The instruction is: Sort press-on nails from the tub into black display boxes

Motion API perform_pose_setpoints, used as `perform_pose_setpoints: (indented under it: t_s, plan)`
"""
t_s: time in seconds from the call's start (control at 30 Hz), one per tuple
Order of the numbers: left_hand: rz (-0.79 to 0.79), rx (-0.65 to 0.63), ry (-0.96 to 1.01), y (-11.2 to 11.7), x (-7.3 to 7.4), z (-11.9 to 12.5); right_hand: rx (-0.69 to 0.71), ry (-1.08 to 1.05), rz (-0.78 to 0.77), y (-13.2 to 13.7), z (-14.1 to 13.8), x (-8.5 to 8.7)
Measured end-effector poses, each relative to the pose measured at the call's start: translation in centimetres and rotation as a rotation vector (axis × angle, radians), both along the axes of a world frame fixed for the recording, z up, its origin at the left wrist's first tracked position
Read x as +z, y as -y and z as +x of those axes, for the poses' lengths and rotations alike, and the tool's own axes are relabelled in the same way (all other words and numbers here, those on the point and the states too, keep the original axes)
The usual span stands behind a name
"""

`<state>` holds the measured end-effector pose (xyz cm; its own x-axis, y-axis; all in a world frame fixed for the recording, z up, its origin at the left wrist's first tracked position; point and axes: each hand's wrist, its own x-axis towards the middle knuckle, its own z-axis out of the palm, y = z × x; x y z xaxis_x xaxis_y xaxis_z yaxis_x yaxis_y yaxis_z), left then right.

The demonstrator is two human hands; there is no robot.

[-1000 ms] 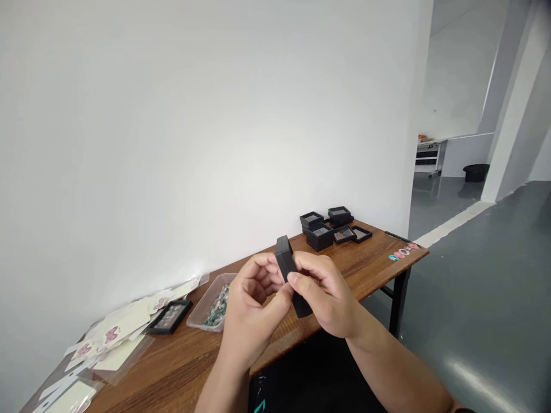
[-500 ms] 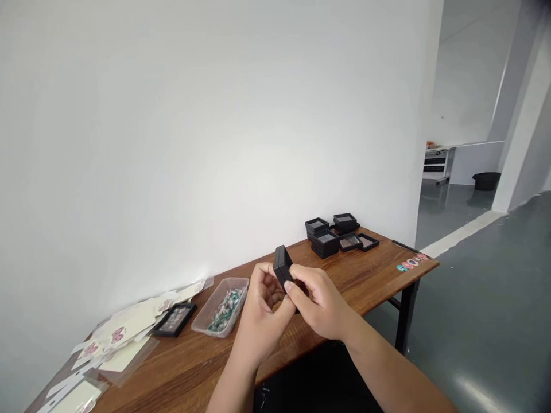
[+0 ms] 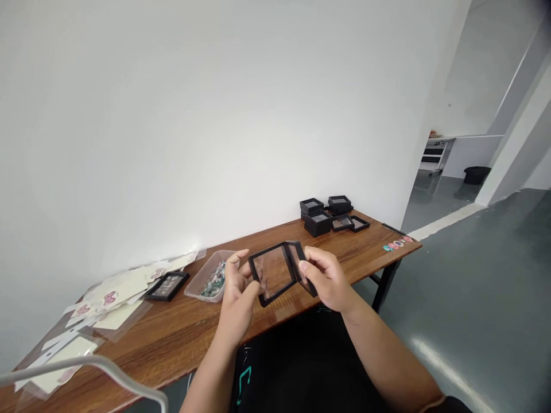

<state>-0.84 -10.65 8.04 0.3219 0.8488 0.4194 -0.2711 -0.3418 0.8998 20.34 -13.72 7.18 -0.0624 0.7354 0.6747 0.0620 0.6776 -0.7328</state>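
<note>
— Where is the case sitting right now?

— I'm seeing the hinged black case (image 3: 273,272) held up over the near edge of the counter (image 3: 181,338), clear of the wood and spread open like a book. My left hand (image 3: 235,289) is pinching the outer edge of the wider half. My right hand (image 3: 329,281) is gripping the narrower half, thumb on its frame.

— Which step are we in?

— Opening it, I'm judging. Both clear windows are facing me, with nothing showing in them.

— What is the next move asking for?

— I'm thinking a steady one-handed hold, so the other hand can be freed. The tub of beads (image 3: 210,281) is lying just beyond the left hand, and the stacked black cases (image 3: 321,215) are sitting well apart at the far end.
</note>
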Motion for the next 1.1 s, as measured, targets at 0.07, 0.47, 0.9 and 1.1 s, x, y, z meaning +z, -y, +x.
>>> perform_pose_setpoints:
  t_s: [0.07,0.47,0.9,1.1]
  plan:
    - [-0.016,-0.038,0.044,0.1,-0.6,-0.6,0.099,-0.045,-0.016,-0.1,0.7,0.1]
    - [-0.001,-0.258,0.176,4.1,-1.3,-1.1,0.768,-0.315,-0.108,-1.9,2.8,2.3]
    - [0.442,-0.209,-0.109,6.0,-1.3,-2.2,1.23,-0.498,-0.143,-1.8,0.9,2.3]
    - [0.791,0.057,-0.37,4.4,-1.0,-3.9,1.312,-0.445,-0.175,-1.1,-0.6,0.8]
